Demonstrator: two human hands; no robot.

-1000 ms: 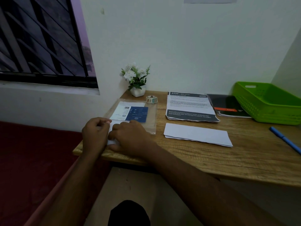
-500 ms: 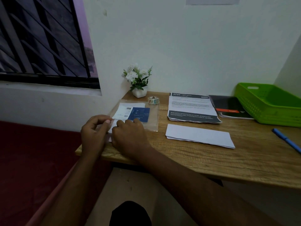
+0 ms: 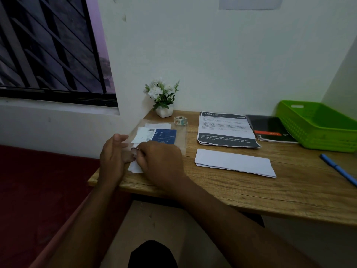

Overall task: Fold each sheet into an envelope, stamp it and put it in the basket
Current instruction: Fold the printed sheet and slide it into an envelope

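A small white folded sheet [image 3: 135, 167] lies at the near left corner of the wooden desk [image 3: 251, 188]. My right hand [image 3: 161, 161] covers most of it and pinches its edge. My left hand [image 3: 113, 159] stands beside it with the fingers loosely curled, thumb up, touching the paper's left side. To the right lies a stack of white folded sheets [image 3: 234, 162]. A roll of stamp stickers [image 3: 180, 120] sits further back. The green basket [image 3: 316, 126] stands at the far right.
A clear plastic sleeve with a blue and white card [image 3: 164, 135] lies just beyond my hands. A white flower pot [image 3: 164, 111], a printed instruction page [image 3: 226, 128], a black notebook [image 3: 270, 130] and a blue pen [image 3: 338, 169] are also on the desk.
My left hand has lifted off the paper and opened somewhat, turning on its edge. My right hand has shifted slightly right, showing more of the white sheet's near corner.
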